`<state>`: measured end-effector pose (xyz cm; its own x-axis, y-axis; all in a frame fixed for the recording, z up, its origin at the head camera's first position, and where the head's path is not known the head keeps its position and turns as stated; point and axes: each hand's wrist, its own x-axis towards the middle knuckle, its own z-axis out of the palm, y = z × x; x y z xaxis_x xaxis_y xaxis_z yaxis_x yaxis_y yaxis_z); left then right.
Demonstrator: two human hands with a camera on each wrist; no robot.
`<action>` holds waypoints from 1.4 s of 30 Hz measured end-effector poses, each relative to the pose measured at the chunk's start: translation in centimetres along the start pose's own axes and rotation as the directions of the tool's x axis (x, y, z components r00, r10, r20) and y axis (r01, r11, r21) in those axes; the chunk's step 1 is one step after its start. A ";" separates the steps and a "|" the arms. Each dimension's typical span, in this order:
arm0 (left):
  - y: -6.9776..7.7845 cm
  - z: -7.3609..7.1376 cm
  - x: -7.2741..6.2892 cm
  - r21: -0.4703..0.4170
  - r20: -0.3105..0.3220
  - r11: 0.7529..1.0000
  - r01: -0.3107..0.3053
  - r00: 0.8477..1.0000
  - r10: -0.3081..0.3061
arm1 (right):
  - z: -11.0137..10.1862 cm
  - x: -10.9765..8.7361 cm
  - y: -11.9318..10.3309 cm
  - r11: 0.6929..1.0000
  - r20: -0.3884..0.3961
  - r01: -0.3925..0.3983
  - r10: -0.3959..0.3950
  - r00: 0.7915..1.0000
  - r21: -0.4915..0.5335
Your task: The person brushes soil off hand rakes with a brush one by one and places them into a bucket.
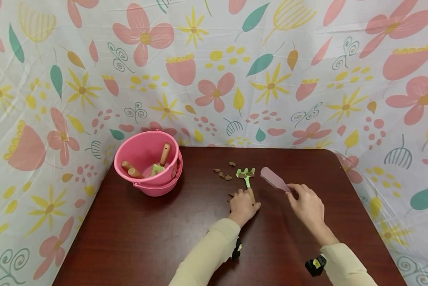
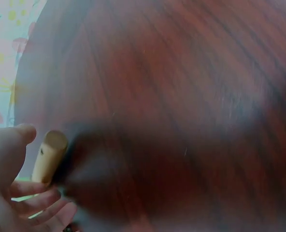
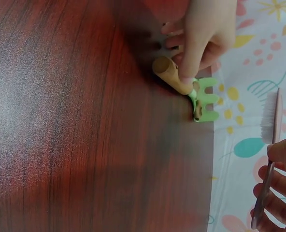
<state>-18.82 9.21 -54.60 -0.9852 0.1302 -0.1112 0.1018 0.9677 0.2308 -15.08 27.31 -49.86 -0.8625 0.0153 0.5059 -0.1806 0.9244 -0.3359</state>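
A small green toy rake [image 1: 248, 180] with a wooden handle [image 3: 168, 72] lies on the table, brown bits on its tines. My left hand [image 1: 243, 206] is on this handle, the thumb on one side and the fingers on the other; the left wrist view shows the handle's end between them. To the right, my right hand [image 1: 308, 204] holds a pink brush [image 1: 272, 178] by its thin handle, above the table. Pale bristles [image 3: 268, 118] show in the right wrist view. Several brown pieces [image 1: 228, 177] lie left of the rake.
Two nested pink buckets [image 1: 158, 190] stand at the back left, with several wooden-handled tools [image 1: 165, 154] inside. The dark wooden table [image 1: 135, 246] ends at a floral cloth [image 1: 217, 51] hung behind and at the sides. Small dark bits lie beside my left hand.
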 end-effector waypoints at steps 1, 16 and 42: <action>0.2 0.2 -0.1 0.006 -0.011 1.000 0.010 1.000 -0.010 | 0.0 0.0 0.0 1.000 -0.001 0.000 0.000 1.000 -0.002; -0.4 1.1 0.5 -0.005 -0.047 0.998 0.070 0.996 -0.070 | -0.4 0.0 0.3 1.000 -0.005 -0.006 0.006 1.000 -0.009; -3.4 0.1 0.1 0.079 0.042 0.996 -0.038 0.999 0.035 | -0.4 -0.5 0.7 0.999 0.018 -0.040 0.040 0.999 -0.005</action>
<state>-19.23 5.89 -55.46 -0.9745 0.1726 -0.1435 0.1496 0.9760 0.1580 -14.62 28.08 -50.02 -0.8773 0.0460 0.4778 -0.1434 0.9248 -0.3523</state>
